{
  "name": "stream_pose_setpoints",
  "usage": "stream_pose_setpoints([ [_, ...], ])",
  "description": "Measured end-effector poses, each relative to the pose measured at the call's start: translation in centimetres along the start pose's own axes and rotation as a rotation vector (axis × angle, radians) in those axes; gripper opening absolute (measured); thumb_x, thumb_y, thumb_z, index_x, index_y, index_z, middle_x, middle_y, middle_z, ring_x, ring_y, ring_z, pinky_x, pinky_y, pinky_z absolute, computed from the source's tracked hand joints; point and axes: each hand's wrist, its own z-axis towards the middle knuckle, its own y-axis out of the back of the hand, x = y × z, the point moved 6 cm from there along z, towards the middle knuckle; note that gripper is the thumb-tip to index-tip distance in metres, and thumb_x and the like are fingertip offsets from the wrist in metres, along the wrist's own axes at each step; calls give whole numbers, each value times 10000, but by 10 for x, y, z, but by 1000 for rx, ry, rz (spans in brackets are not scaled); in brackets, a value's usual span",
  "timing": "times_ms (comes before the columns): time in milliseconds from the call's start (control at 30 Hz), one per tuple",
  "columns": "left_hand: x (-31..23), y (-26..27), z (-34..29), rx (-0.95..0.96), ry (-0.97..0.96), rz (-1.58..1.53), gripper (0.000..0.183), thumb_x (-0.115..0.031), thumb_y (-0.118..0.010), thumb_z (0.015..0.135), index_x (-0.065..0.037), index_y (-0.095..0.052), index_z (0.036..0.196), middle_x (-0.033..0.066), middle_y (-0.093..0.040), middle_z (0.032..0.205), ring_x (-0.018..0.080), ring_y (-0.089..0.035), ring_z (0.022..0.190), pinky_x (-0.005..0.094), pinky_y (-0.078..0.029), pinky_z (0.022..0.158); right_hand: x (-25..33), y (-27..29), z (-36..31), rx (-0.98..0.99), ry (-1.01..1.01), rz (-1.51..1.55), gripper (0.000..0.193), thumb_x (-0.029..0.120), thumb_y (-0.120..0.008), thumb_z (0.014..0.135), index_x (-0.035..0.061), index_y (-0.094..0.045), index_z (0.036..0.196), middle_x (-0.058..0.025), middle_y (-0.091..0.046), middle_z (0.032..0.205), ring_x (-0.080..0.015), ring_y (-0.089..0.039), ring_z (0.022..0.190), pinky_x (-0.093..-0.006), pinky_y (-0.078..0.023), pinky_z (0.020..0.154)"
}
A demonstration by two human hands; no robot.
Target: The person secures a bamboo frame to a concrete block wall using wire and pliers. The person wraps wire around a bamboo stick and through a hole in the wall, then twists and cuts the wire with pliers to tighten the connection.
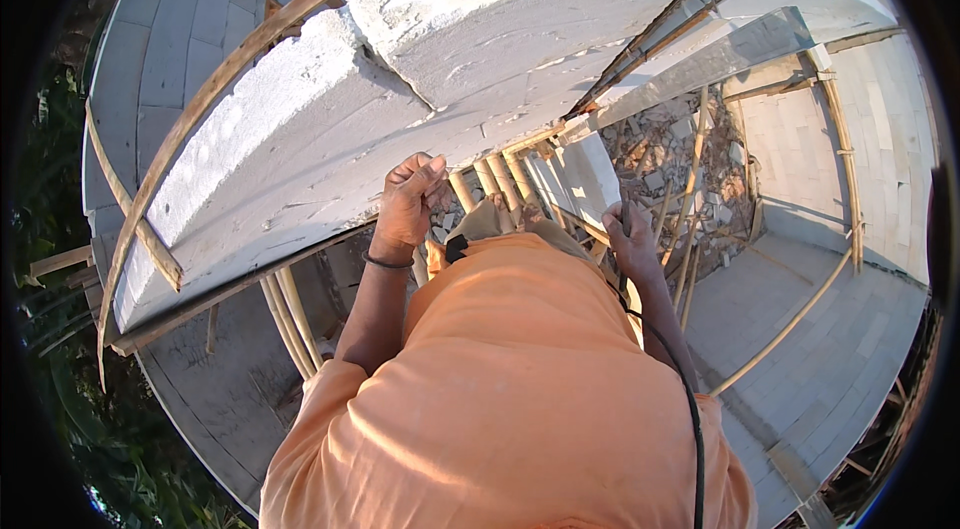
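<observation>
Close by the pale block wall (300, 159), my left hand (408, 197) is curled closed, with the thumb over the bent fingers. Nothing shows sticking out of it, and a dark band circles that wrist. My right hand (634, 237) is closed at my right side, beside the pale panel below the beam. Something dark shows at its fingers, too small and shaded to name. A black cable (690, 389) runs down over my orange shirt along the right forearm. My bare feet (500, 209) are on bamboo poles (502, 184).
A long curved wooden pole (200, 109) crosses the wall's left end. Steel rods (690, 4) rise beyond its right end, near a grey beam (715, 59). Rubble (655, 149) lies below among bamboo props. Block walls (885, 149) enclose the right side.
</observation>
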Motion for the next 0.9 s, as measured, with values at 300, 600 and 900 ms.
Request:
stream_pose_setpoints([
  [300, -59, -132, 27, 139, -160, -406, 316, -285, -516, 997, -139, -398, 742, -29, -364, 597, 76, -339, 492, 241, -341, 438, 8, -23, 6, 89, 19, 177, 200, 238, -576, 970, 48, -566, 1029, -16, -571, 783, -99, -514, 655, -280, -457, 634],
  [600, -145, -169, 3, 72, -636, -71, 299, -312, -523, 988, -154, -377, 780, -51, -328, 569, 55, -280, 447, 221, -249, 374, 136, 58, -37, -416, 349, 34, 159, 131, -512, 993, -7, -548, 1064, -162, -598, 1135, -234, -594, 983, -374, -481, 843],
  [900, -183, -173, -17, -42, -834, -382, 349, -339, -500, 1005, -149, -358, 749, -40, -325, 564, 70, -286, 457, 232, -253, 386, 242, -53, -3, 5, 784, 59, 163, 106, -556, 971, -17, -561, 1078, -211, -621, 1072, -377, -631, 968, -430, -492, 805],
])
